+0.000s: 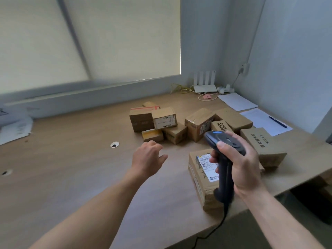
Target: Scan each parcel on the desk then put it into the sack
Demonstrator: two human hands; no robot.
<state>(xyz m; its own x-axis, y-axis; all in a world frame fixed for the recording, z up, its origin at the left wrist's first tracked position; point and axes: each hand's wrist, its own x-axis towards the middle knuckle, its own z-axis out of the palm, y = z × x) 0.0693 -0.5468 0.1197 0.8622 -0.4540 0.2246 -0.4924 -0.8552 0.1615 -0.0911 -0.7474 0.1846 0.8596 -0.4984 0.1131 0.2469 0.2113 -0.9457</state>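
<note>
Brown cardboard parcel (206,187), white barcode label on top, lies beneath the right hand (240,164), which grips a dark scanner (224,141); left hand (148,159) hovers loosely open.

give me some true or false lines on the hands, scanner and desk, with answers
1. The right hand grips the scanner. True.
2. The left hand holds a parcel. False: it holds nothing and is open over the desk, near the parcels.
3. A pen lies on paper. True.
4. The scanner is cordless. False: a cable hangs from its handle.
5. The blind is down. True.
</note>
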